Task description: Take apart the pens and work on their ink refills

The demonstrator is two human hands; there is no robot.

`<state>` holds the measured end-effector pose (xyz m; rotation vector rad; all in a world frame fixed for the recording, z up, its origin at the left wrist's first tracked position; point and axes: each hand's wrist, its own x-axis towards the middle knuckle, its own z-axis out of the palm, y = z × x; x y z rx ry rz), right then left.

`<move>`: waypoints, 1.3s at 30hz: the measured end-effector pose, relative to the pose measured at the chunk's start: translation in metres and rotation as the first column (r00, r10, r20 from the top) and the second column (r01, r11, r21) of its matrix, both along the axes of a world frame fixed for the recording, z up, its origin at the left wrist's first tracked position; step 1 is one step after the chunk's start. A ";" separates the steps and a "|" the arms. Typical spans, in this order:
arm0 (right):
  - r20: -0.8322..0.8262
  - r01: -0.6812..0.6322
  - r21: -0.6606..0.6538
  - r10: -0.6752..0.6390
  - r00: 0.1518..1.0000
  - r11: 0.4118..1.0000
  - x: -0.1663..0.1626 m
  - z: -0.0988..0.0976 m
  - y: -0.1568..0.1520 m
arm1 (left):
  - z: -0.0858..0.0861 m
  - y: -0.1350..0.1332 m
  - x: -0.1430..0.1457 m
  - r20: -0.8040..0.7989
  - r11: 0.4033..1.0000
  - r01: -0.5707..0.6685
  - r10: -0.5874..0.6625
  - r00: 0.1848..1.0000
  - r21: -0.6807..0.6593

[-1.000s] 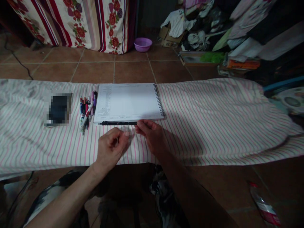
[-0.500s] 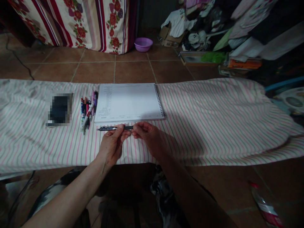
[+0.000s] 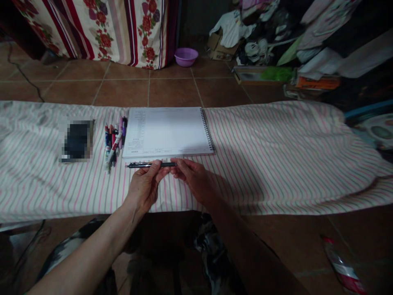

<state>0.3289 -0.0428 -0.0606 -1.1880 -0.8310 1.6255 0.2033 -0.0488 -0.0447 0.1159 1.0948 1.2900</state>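
A dark pen [image 3: 139, 165] lies level, left to right, just in front of the notebook's near edge. My left hand [image 3: 145, 185] is closed on its middle, the thumb pressed along the top. At the pen's right end, my right hand [image 3: 194, 177] pinches the tip between thumb and fingers. Behind both hands is a spiral notebook [image 3: 175, 129], open at a mostly blank page with printed lines along its left and near sides. Left of the notebook lies a bunch of pens [image 3: 114, 141] in several colours, one lying slantwise over the others.
A pixelated dark flat object [image 3: 76, 140] is at the left on the striped cloth [image 3: 276, 159]. Past the far edge, a purple basin [image 3: 186, 56] stands on the tiled floor near a floral curtain [image 3: 123, 32]. A bottle with a red cap [image 3: 342, 264] lies at lower right.
My right thumb has shifted slightly to the right, so more of the pen's right end shows. My left hand keeps its hold in nearly the same place.
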 end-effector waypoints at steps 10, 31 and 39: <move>0.193 0.099 0.084 -0.114 0.975 0.992 -0.003 0.006 -0.004 | 0.001 -0.001 0.002 -0.002 1.000 0.000 0.000 1.000 -0.008; 0.077 0.115 0.058 -0.120 0.990 0.992 -0.004 0.004 -0.005 | 0.009 0.003 0.002 0.045 0.995 -0.082 0.085 0.995 -0.059; 0.055 0.141 0.097 -0.147 0.988 0.985 -0.006 0.001 -0.005 | 0.010 0.004 0.001 0.042 0.994 -0.091 0.094 0.995 -0.057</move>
